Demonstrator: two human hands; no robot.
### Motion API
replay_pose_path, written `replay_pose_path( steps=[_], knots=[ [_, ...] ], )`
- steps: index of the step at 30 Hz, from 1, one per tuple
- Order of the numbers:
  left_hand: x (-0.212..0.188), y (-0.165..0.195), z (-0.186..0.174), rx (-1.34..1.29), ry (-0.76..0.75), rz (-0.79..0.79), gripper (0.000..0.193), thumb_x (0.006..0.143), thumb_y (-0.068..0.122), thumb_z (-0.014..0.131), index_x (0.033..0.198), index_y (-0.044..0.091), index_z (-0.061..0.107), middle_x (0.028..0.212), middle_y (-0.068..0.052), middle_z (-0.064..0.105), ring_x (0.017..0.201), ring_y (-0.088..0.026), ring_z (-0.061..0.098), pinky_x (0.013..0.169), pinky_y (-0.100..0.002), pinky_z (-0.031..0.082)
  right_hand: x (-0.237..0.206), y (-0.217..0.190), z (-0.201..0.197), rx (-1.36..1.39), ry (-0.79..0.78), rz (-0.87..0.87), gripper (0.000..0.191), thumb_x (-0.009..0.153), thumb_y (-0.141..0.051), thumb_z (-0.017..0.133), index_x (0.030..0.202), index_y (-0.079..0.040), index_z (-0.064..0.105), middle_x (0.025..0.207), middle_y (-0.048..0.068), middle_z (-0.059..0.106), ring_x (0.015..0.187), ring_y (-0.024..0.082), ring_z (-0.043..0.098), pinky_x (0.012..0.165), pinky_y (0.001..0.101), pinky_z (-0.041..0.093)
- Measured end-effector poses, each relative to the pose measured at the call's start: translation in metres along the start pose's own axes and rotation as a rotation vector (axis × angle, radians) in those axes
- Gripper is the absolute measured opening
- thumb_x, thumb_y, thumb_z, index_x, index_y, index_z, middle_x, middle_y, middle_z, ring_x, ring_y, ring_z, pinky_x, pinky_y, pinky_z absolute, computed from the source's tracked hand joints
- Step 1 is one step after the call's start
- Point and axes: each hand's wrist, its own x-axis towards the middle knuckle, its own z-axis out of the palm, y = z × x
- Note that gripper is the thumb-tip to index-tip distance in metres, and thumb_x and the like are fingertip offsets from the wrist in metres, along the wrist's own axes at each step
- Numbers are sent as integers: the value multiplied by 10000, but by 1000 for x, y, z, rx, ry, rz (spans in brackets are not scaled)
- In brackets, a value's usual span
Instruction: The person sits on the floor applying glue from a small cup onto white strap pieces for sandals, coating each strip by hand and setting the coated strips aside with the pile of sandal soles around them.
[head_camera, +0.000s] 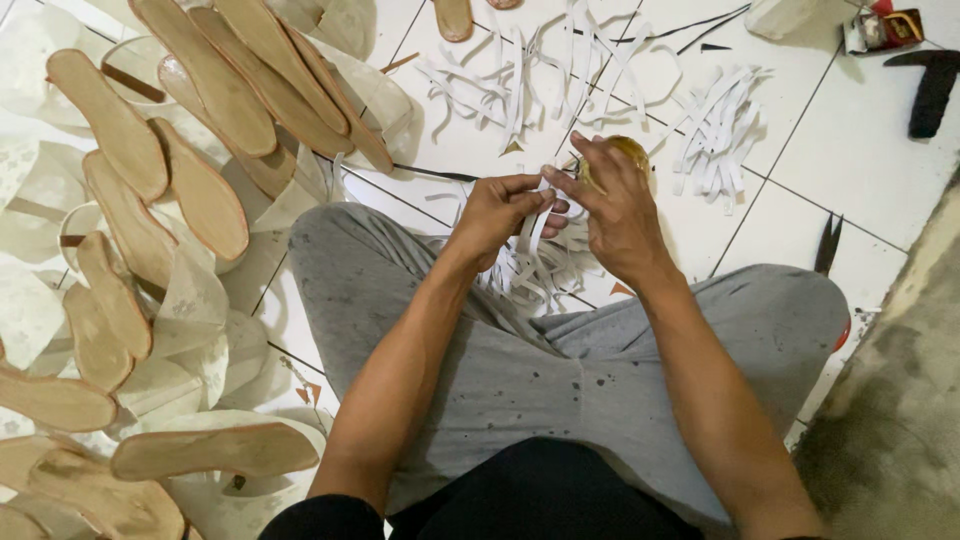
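I sit cross-legged on a white tiled floor (850, 150) in grey trousers. My left hand (500, 212) and my right hand (615, 205) meet in front of my knees, both pinching thin white strips (535, 262) that hang in a bundle between them. Behind my right hand sits a small amber round container (632, 152), partly hidden by the fingers. More white strips (715, 130) lie spread on the tiles beyond the hands.
Several tan shoe insoles (205, 195) lie piled on white pieces at the left. Small black scissors (828, 243) rest on the tiles by my right knee. A black tool (932, 90) and a small box (880, 28) lie at the top right. A grey rough surface (900, 420) borders the right.
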Motion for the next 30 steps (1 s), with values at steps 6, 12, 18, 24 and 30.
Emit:
replay_pose_path(
  steps=[6,12,18,24,30],
  knots=[
    [4,-7,0,31,33,10,391,965,-8,642,1321,-140,548,939,-216,740,772,-256,762,659,-339,633,-10,7,1,-63,33,52,786,803,191,538,1431,-268,652,1606,145,449,1461,380,429,1218,496,395],
    [5,-10,-1,33,1,47,512,978,15,631,1434,-149,463,999,-229,751,838,-256,770,710,-341,650,-7,21,11,-75,64,200,692,849,141,556,1412,-260,590,1562,161,490,1428,357,483,1186,457,438],
    [21,-20,3,-110,156,241,728,1052,44,656,1623,-63,218,1106,-245,733,869,-213,635,684,-282,496,-15,4,43,1069,1,603,950,966,-45,669,1620,-186,-5,1333,162,568,1026,212,628,881,349,601],
    [20,-11,-15,-369,347,408,794,970,98,647,1579,-17,151,1200,-258,683,1016,-316,732,842,-428,658,-15,-1,54,1102,34,708,914,957,36,681,1673,-110,132,977,139,698,729,172,690,616,288,566],
    [22,-2,-25,-435,434,443,796,971,96,662,1579,-10,160,1224,-255,671,1031,-317,720,872,-437,652,-16,9,39,1031,259,677,756,975,65,683,1624,-59,315,1028,141,752,787,162,718,629,258,564]
  ],
)
